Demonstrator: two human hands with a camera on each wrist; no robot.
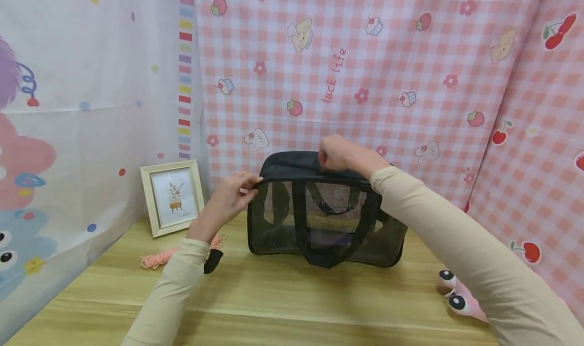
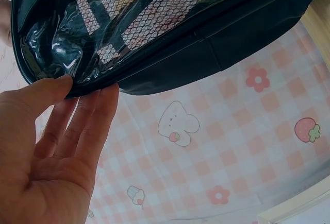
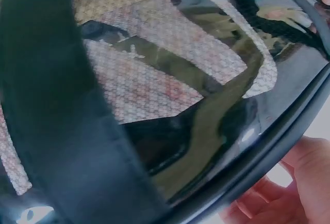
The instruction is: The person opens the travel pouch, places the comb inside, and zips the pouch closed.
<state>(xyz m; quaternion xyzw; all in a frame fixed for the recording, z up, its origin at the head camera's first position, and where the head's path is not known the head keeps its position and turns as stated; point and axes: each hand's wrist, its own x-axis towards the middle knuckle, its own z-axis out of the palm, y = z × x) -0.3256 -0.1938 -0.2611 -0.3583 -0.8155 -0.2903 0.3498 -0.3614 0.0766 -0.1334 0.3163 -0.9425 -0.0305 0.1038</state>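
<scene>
A black see-through handbag (image 1: 278, 237) stands upright on the wooden table, with clear front, mesh back and a black strap handle (image 1: 300, 219) hanging down the front. My left hand (image 1: 230, 196) pinches the bag's upper left corner between thumb and fingers; the left wrist view shows the thumb (image 2: 51, 87) on the clear panel and the fingers beyond the edge. My right hand (image 1: 342, 153) reaches over the bag, fingers curled down at its top edge. In the right wrist view, the same hand (image 3: 309, 177) is partly hidden behind the dark edge; what the fingertips grip is hidden.
At the left back stands a framed picture (image 1: 148, 199). Pink cord (image 1: 157, 259) with a black piece (image 1: 213, 261) lies partly under my left forearm. A pink toy with big eyes (image 1: 467, 303) sits beneath my right forearm. Checked cloth (image 1: 401, 57) hangs behind.
</scene>
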